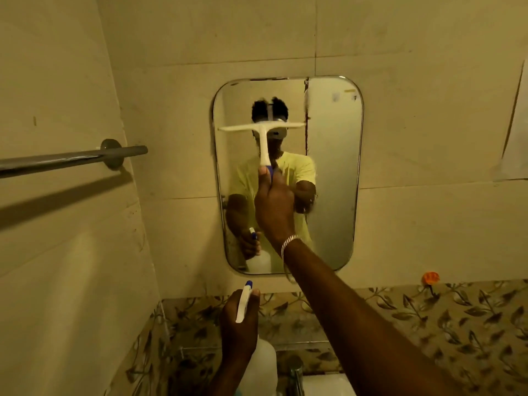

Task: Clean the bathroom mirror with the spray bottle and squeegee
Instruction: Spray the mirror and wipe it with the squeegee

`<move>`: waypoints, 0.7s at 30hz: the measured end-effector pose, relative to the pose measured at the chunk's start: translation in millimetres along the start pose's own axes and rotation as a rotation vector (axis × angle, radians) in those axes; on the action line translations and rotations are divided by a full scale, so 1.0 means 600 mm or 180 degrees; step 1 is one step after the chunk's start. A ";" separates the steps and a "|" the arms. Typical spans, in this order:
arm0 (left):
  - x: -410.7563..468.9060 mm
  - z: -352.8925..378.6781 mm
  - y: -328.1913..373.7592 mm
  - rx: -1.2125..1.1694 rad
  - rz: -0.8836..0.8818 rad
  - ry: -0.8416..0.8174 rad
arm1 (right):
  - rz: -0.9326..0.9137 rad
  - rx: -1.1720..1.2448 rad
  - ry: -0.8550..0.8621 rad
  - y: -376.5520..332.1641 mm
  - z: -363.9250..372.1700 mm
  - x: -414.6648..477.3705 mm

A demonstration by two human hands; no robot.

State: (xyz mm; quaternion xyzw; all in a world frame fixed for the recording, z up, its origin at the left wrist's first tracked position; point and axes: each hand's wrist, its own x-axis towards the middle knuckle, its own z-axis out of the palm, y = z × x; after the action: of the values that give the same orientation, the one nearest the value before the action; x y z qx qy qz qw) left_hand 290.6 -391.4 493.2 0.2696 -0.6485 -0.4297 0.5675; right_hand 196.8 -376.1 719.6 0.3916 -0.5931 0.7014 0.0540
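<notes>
Your right arm reaches up and forward, wrist nearly straight, right hand closed in a fist-like grip with the thumb pointing up. Your left hand sits low, close to your body, fingers curled shut, thumb lying along the top.

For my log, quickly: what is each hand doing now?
Left hand: closed, holding white plastic spray bottle.
Right hand: closed, holding white T-shaped squeegee.

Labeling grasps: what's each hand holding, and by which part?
Right hand grips the squeegee at the lower end of its handle, blade across the mirror. Left hand holds the spray bottle around its neck, below the nozzle.
</notes>
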 end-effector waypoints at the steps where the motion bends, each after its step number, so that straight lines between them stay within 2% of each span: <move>1: 0.000 -0.001 -0.004 0.0003 -0.0013 0.0003 | 0.0073 0.0046 -0.0002 0.030 -0.002 -0.029; 6: -0.008 -0.013 -0.022 -0.0034 0.0013 -0.0080 | 0.0415 -0.0022 -0.0090 0.181 -0.011 -0.189; 11: -0.033 -0.029 -0.035 0.0085 0.0100 0.0070 | 0.1067 -0.0287 -0.0135 0.308 -0.016 -0.332; 16: -0.055 -0.040 -0.061 0.0306 0.0180 0.0110 | 0.1615 -0.0406 -0.0162 0.378 -0.038 -0.407; 21: -0.040 -0.032 -0.045 0.0295 0.0027 0.0158 | 0.0913 -0.0014 0.0245 0.268 -0.082 -0.307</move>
State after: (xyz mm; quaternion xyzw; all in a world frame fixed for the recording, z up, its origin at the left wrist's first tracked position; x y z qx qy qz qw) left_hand 310.3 -388.9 457.3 0.3034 -0.6546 -0.3900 0.5721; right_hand 213.0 -308.3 480.1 0.2755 -0.6420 0.7151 -0.0231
